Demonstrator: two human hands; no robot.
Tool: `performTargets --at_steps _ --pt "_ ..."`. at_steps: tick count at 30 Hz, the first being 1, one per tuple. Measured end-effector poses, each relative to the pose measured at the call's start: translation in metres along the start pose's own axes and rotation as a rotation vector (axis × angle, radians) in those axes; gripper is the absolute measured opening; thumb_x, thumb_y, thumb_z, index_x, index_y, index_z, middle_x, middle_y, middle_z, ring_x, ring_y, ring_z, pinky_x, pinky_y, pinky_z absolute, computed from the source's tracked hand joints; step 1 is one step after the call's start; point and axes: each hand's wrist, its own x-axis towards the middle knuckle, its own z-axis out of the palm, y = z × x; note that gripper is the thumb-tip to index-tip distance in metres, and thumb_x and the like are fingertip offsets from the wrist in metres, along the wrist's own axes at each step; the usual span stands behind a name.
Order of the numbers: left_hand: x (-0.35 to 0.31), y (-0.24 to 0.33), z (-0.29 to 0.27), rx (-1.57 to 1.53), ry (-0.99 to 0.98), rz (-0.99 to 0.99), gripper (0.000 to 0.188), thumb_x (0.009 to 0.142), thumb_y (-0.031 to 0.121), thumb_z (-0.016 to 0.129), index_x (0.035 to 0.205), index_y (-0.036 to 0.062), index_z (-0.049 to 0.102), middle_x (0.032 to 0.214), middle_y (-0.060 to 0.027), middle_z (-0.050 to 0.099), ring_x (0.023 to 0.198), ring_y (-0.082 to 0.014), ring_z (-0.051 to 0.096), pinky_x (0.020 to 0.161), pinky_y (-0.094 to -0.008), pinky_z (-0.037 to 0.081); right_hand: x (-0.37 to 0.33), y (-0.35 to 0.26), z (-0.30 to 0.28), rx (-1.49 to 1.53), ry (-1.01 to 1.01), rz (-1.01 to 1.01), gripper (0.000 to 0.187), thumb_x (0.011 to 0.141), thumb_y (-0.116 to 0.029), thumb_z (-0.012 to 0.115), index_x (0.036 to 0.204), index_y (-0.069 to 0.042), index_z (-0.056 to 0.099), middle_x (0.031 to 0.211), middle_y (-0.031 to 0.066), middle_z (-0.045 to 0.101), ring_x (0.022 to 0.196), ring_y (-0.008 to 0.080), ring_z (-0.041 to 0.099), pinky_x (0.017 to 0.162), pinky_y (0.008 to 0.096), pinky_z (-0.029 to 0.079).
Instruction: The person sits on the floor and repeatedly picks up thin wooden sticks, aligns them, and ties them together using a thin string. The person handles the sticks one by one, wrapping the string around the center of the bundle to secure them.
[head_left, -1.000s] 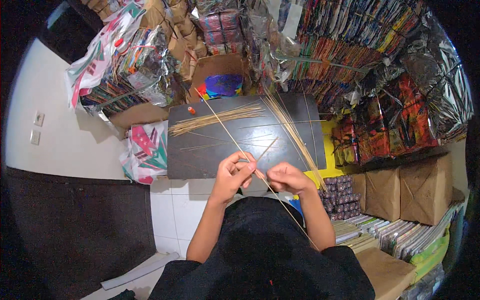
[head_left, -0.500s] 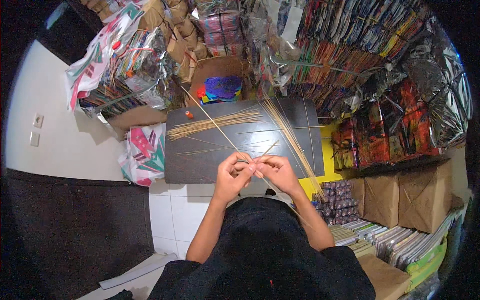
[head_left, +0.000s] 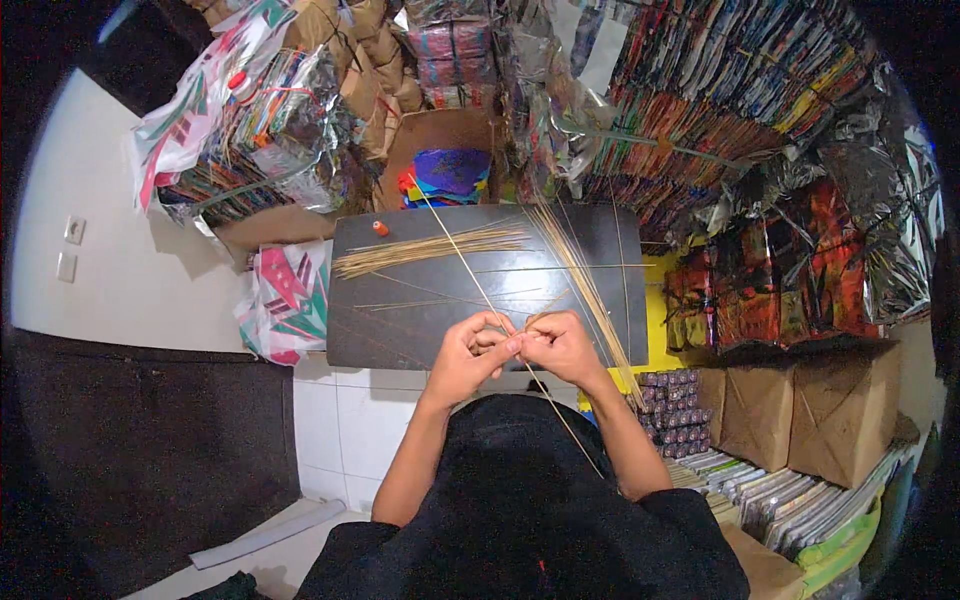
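Over the near edge of the dark table (head_left: pixel 400 340), my two hands meet with their fingertips together. A long thin bamboo stick (head_left: pixel 455 248) slants through them, its far end up and left, its near end over my black clothing. My left hand (head_left: pixel 468 352) pinches this stick between thumb and fingers. My right hand (head_left: pixel 563 350) is closed right beside it, its fingers pressed together at the same spot. A fainter thin stick seems to come out near the right fingers. What lies exactly between the fingertips is hidden.
Bundles of thin sticks lie on the table, one at the left (head_left: pixel 430 250) and one at the right (head_left: pixel 585 285), plus several loose sticks. A small orange spool (head_left: pixel 380 229) stands at the far left. Stacked packages (head_left: pixel 690 110), brown parcels (head_left: pixel 845 400) and a cardboard box (head_left: pixel 440 130) surround it.
The long stick has swung so its far end sits further right, and more of its near part shows below my hands. The crossing stick by my right fingers shows less clearly.
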Motion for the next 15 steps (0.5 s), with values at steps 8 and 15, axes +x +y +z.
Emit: performTargets --at_steps 8,15 --pt "0.006 0.004 -0.007 -0.054 0.068 -0.029 0.018 0.094 0.014 0.070 0.105 0.0054 0.059 0.078 -0.0050 0.070 0.056 -0.0054 0.053 0.049 -0.0204 0.041 0.012 -0.001 0.003 -0.166 0.076 0.031 0.047 0.083 -0.021 0.077 0.058 -0.004 0.041 0.054 -0.0024 0.038 0.056 0.0062 0.034 0.048 0.0295 0.029" --pt "0.007 0.011 -0.035 -0.091 0.180 0.013 0.015 0.097 0.014 0.067 0.104 0.0054 0.057 0.086 -0.0146 0.073 0.055 -0.0061 0.051 0.049 -0.0204 0.041 0.029 0.008 -0.014 -0.006 0.346 0.005 0.030 0.094 -0.017 0.068 0.071 -0.005 0.052 0.062 -0.0083 0.038 0.059 0.0012 0.032 0.050 0.0252 0.024"
